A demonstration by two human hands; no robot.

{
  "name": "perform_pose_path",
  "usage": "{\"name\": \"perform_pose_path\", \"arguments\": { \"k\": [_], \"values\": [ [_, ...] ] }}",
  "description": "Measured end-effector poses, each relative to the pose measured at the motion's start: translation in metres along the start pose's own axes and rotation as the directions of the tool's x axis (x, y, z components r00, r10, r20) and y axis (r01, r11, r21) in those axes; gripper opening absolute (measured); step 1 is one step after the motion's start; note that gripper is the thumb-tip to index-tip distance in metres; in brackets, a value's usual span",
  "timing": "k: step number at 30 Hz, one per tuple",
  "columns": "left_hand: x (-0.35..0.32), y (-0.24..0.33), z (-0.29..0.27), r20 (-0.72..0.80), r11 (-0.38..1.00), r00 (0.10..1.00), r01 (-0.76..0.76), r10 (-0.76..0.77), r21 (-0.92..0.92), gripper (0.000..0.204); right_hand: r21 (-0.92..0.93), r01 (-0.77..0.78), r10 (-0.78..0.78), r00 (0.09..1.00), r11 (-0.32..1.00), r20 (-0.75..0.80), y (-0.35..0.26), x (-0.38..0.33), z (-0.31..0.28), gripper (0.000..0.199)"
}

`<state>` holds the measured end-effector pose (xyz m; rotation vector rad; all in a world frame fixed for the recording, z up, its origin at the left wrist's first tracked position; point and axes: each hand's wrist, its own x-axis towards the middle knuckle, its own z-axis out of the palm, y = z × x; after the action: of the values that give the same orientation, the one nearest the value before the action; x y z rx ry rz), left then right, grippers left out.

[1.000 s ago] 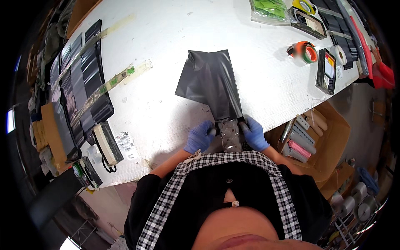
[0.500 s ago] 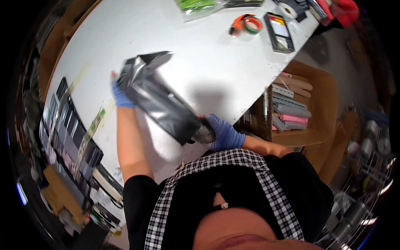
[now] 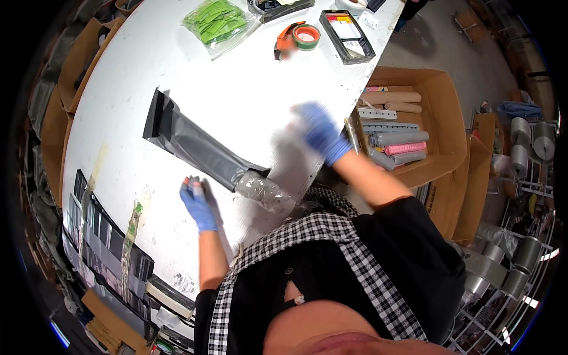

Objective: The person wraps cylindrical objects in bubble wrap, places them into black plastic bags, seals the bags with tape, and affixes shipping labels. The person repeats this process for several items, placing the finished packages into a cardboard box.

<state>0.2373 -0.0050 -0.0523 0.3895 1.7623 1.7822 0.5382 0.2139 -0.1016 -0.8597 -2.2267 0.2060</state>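
Note:
A long black plastic bag (image 3: 204, 148) lies slantwise on the white table (image 3: 136, 177). From its near right end sticks a clear, crinkled plastic-wrapped piece (image 3: 260, 190); what is inside the bag is hidden. My left hand (image 3: 198, 204), in a blue glove with bare fingertips, rests by the bag's near side, fingers stretched out and holding nothing. My right hand (image 3: 319, 130), gloved the same way, is over the table's right part, apart from the bag; motion smears its fingers. Beyond it sits an orange tape dispenser (image 3: 286, 42) touching a green tape roll (image 3: 306, 36).
Farther back are a clear bag of green packets (image 3: 216, 23) and a black box (image 3: 348, 36). A cardboard box (image 3: 441, 118) of rolls stands off the table's right edge. Flat dark packages (image 3: 106, 231) lie at the left, and a wire rack (image 3: 520, 236) with grey rolls at the right.
Both hands have let go of the black bag, which now lies on the table. My left hand has drawn nearer to me; my right hand has moved up and away from the bag.

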Motion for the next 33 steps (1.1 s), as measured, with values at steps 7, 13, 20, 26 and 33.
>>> {"name": "perform_pose_path", "arguments": {
  "k": [7, 13, 20, 26, 33],
  "values": [
    [-0.082, 0.015, 0.049, 0.394, 0.434, 0.789, -0.597, 0.471, 0.675, 0.08, -0.605, -0.312, 0.598, 0.719, 0.733, 0.354, 0.188, 0.145, -0.135, 0.036],
    [-0.087, 0.017, 0.062, 0.225, 0.321, 0.806, -0.45, 0.547, 0.833, 0.052, -0.533, -0.215, 0.513, 0.693, 0.818, 0.507, 0.268, 0.139, -0.102, 0.03],
    [-0.096, 0.02, 0.054, 0.169, 0.235, 0.813, -0.35, 0.558, 0.907, 0.035, 0.34, -0.695, 0.394, 0.668, 0.634, 0.632, 0.135, 0.106, -0.107, 0.014],
    [-0.087, 0.034, 0.068, 0.235, 0.26, 0.757, -0.471, 0.609, 0.843, 0.029, 0.453, -0.719, -0.321, 0.325, 0.527, 0.889, -0.089, 0.052, -0.061, 0.036],
    [-0.079, 0.013, 0.05, 0.052, 0.428, 0.84, -0.327, 0.539, 0.843, 0.03, 0.238, -0.721, 0.159, 0.435, 0.651, 0.886, -0.149, 0.048, -0.009, 0.024]
  ]
}}
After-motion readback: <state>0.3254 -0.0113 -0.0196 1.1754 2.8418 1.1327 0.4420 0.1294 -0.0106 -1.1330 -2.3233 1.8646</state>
